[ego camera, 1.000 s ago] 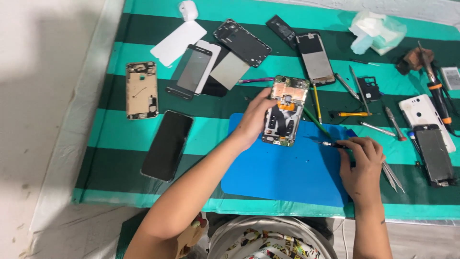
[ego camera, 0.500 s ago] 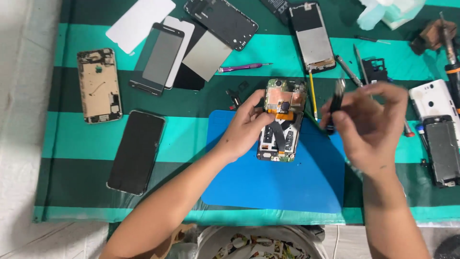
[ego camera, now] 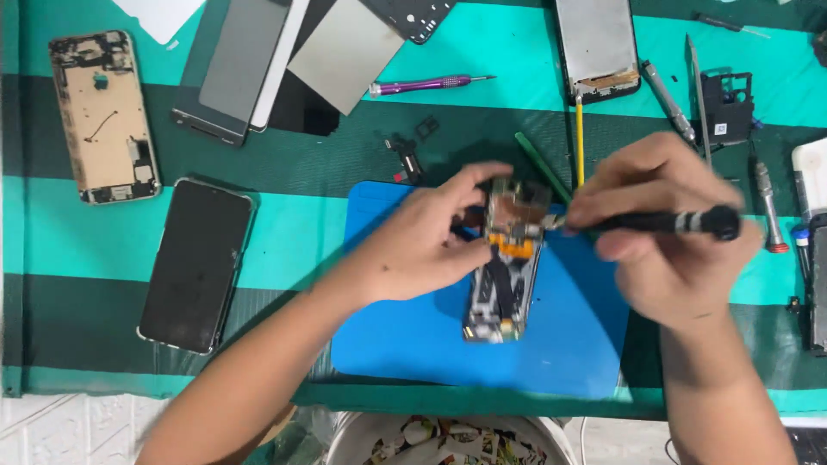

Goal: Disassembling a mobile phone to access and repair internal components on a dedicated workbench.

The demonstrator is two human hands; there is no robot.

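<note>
An opened phone [ego camera: 506,263] with its back off and its inner parts showing lies tilted on a blue work mat [ego camera: 551,353]. My left hand [ego camera: 422,241] grips the phone's upper left side. My right hand [ego camera: 659,232] holds a black screwdriver [ego camera: 668,222] level, its tip touching the phone's upper right edge near an orange flex cable.
On the green striped cloth [ego camera: 77,250] lie a black phone [ego camera: 196,265], a gold phone frame [ego camera: 103,116], screens and back panels at the top, a purple screwdriver [ego camera: 426,84], a yellow stick [ego camera: 579,142], a green pry tool, small black parts and several tools at the right.
The view has closed in on the mat. My right hand has brought the black screwdriver down from above the phone, and its tip now touches the phone's upper edge. My left hand still grips the phone.
</note>
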